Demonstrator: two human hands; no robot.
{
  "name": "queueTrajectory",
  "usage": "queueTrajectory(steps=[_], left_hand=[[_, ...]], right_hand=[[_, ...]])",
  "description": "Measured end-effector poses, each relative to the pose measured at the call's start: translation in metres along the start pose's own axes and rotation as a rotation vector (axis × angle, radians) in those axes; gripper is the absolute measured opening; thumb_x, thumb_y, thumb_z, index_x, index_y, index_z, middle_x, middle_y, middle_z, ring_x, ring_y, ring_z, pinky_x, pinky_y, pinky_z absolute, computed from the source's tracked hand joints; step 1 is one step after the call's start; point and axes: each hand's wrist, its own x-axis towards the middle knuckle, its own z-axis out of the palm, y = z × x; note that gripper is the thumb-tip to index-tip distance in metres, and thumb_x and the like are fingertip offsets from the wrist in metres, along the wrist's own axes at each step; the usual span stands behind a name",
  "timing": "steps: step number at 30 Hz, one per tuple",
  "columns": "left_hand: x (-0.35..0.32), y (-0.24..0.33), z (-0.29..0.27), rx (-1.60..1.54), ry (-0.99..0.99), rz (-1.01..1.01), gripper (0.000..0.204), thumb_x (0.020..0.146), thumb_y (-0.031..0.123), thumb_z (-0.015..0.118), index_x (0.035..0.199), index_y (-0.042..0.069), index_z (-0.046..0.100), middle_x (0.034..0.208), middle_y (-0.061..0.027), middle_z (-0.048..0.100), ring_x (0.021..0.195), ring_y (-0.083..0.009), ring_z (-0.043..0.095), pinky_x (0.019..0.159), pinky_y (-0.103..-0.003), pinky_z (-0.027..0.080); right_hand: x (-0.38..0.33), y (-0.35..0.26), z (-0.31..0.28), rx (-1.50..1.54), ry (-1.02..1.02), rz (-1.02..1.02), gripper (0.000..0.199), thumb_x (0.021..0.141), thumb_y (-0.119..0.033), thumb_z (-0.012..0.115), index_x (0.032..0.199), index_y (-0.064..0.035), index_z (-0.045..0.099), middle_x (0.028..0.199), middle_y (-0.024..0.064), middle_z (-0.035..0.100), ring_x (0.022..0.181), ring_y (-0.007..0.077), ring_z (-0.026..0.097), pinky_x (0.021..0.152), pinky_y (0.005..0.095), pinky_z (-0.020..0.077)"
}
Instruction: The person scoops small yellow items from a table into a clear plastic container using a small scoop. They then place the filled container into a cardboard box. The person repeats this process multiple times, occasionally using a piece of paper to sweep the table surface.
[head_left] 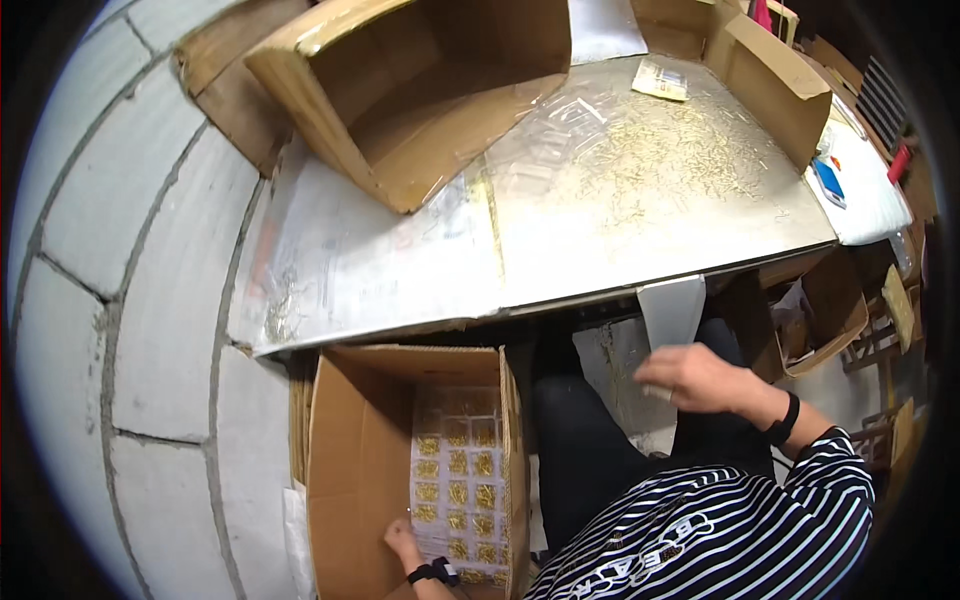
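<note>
My left hand reaches down into a deep cardboard box at the lower left. It is beside rows of small clear plastic boxes filled with gold-coloured pieces. Its fingers are small and partly hidden, so their grip does not show. Over my lap hovers my right hand, its fingers curled together and pointing left. A pale bit shows at the fingers, too small to name. The right hand touches neither the table nor the box.
On the table, many loose gold pieces lie scattered near clear plastic cases and a yellowish packet. An open carton lies on its side. A blue phone rests at right. A block wall bounds the left.
</note>
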Motion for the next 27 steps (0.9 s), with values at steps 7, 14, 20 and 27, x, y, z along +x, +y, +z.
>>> queueTrajectory(steps=[7,14,20,27], left_hand=[[0.015,0.440,0.197,-0.129,-0.340,0.396,0.018,0.093,0.010,0.056,0.100,-0.005,0.063,0.093,-0.0079,0.066,0.089,-0.0136,0.062,0.080,-0.026,0.049],[0.088,0.550,0.457,0.245,-0.279,0.787,0.031,0.083,0.024,0.065,0.098,-0.003,0.065,0.089,-0.0188,0.067,0.085,-0.0314,0.065,0.076,-0.036,0.049],[0.116,0.577,0.510,0.723,-0.284,0.750,0.027,0.078,0.020,0.065,0.089,-0.004,0.064,0.089,-0.0229,0.067,0.076,-0.0377,0.066,0.066,-0.042,0.051],[0.039,0.580,0.472,-0.112,-0.562,0.236,0.017,0.078,-0.002,0.052,0.094,-0.006,0.051,0.084,-0.0219,0.065,0.066,-0.0266,0.068,0.044,-0.030,0.052]], right_hand=[[0.073,0.061,-0.013,-0.241,0.271,0.060,0.037,0.086,-0.015,0.058,0.122,-0.0051,0.054,0.135,0.0158,0.047,0.125,0.0342,0.045,0.098,0.0379,0.0442],[0.112,0.161,-0.038,-0.421,0.059,-0.009,0.052,0.097,-0.040,0.040,0.139,-0.0093,0.041,0.150,0.0102,0.033,0.141,0.0298,0.024,0.114,0.0463,0.0206],[0.056,0.204,-0.060,-0.264,0.146,0.229,0.053,0.098,-0.033,0.043,0.144,-0.0095,0.034,0.150,0.0154,0.031,0.140,0.0320,0.025,0.114,0.0408,0.0233],[-0.028,0.225,-0.058,0.179,0.760,0.638,0.049,0.097,-0.027,0.046,0.140,-0.0037,0.039,0.149,0.0174,0.031,0.139,0.0303,0.028,0.114,0.0366,0.0226]])
